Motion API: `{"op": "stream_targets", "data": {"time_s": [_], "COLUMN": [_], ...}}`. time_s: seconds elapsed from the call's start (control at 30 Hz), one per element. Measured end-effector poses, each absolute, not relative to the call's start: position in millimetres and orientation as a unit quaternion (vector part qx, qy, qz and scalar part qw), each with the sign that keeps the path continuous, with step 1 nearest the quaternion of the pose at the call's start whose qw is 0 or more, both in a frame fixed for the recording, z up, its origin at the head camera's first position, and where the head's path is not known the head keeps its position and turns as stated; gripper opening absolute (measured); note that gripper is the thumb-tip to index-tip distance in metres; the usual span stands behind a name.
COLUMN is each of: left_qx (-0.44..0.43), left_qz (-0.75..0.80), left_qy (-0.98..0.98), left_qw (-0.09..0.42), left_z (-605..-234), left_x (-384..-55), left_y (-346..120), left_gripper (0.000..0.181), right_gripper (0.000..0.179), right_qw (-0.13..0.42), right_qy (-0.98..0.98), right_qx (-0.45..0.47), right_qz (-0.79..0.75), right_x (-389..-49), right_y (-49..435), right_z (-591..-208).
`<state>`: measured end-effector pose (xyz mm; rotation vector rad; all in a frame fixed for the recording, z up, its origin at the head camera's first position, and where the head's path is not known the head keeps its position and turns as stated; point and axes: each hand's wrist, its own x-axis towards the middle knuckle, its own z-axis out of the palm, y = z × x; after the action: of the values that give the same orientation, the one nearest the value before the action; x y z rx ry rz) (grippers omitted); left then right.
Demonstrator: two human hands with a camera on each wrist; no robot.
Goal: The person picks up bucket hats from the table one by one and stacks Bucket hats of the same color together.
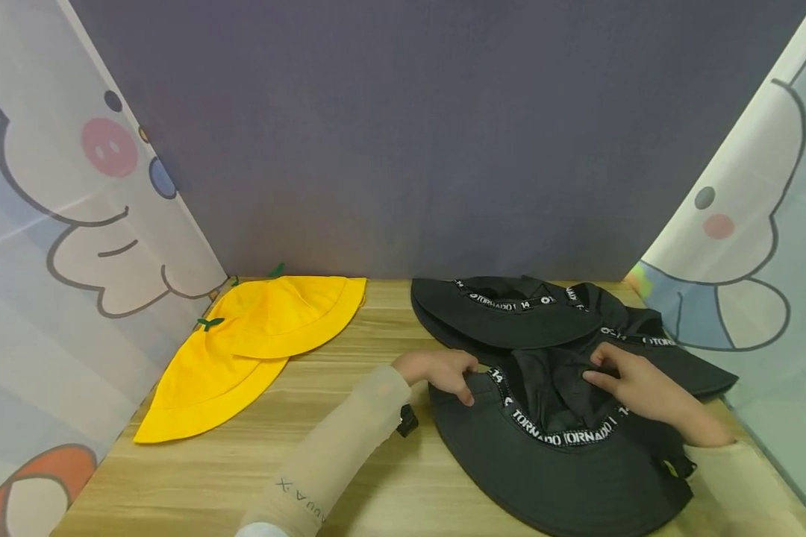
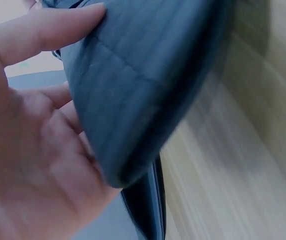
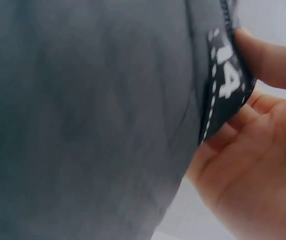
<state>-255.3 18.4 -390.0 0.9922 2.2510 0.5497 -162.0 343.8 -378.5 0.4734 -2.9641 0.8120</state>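
A black bucket hat (image 1: pixel 544 462) lies nearest on the table, its brim toward me and its inside band printed with white "TORNADO" lettering. My left hand (image 1: pixel 443 371) pinches the left edge of its brim (image 2: pixel 128 85), thumb on top and fingers underneath. At the hat's right side, my right hand (image 1: pixel 641 388) grips the cloth by the inner band (image 3: pixel 227 80), with the thumb on the "14" print and the other fingers behind. Dark fabric fills most of the right wrist view and hides the rest of the hat there.
Further black hats (image 1: pixel 510 321) lie behind and to the right, partly overlapped by the nearest one. Yellow hats (image 1: pixel 242 365) with green sprouts overlap at the left of the wooden table (image 1: pixel 349 440). A dark grey panel (image 1: pixel 403 142) closes the back, with cartoon-printed sheets at both sides.
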Motion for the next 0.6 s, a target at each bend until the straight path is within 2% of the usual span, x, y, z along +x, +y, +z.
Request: {"op": "stream_targets", "data": {"time_s": [0.17,0.37,0.6], "left_qx": [0.352,0.324,0.284], "left_qz": [0.196,0.158,0.181], "left_qy": [0.859,0.88,0.894], "left_qw": [0.316,0.309,0.295], "left_z": [-386.2,-384.3,-382.0], "left_x": [-256.9,-255.3,-250.4], "left_y": [-11.2,-46.3,-93.8], "left_gripper": [0.021,0.023,0.025], "right_gripper": [0.014,0.014,0.014], "right_qw": [-0.007,-0.029,-0.023], "right_qy": [-0.937,-0.916,-0.905], "right_qx": [0.184,0.254,0.278], "right_qz": [0.298,0.308,0.32], "right_x": [-168.5,-176.3,-188.6], "right_y": [326.3,299.2,266.7], "right_z": [-380.4,-388.8,-392.2]}}
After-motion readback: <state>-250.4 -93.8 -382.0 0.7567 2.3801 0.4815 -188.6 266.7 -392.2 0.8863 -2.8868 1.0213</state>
